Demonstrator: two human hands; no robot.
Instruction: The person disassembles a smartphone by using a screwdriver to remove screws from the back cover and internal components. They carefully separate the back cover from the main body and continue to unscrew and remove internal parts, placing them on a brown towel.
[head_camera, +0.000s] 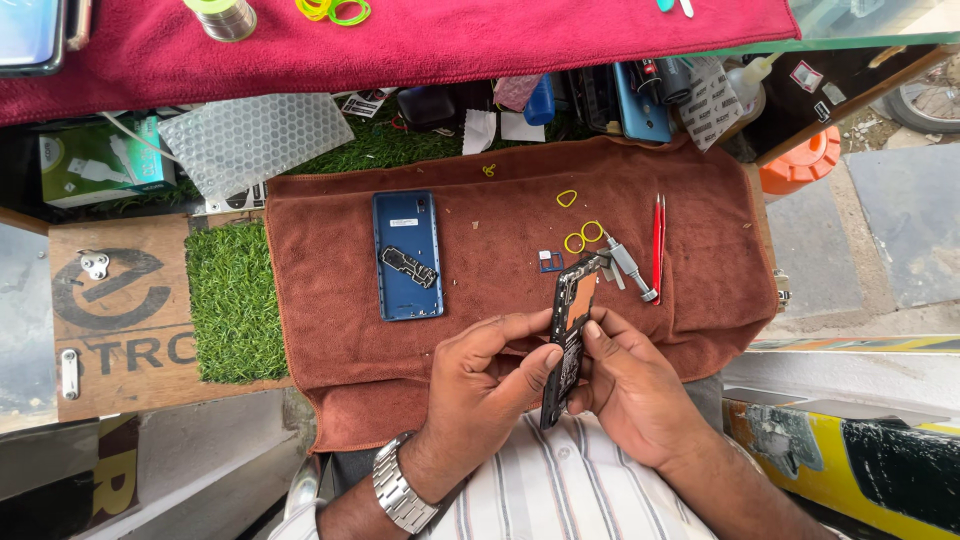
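Hands meet at the near edge of the rust-brown towel (700, 200) on the desk: the left hand (480, 385) and the right hand (630, 395) both pinch one opened black phone body (568, 335), held on edge between them (inner side hard to read). It looks like mid-disassembly; the next move calls for a fine tool. Beyond the left hand lies one blue back cover (407, 255); beyond the right, two red-handled tools (658, 245), one grey screwdriver (630, 265), three yellow rings (567, 198).
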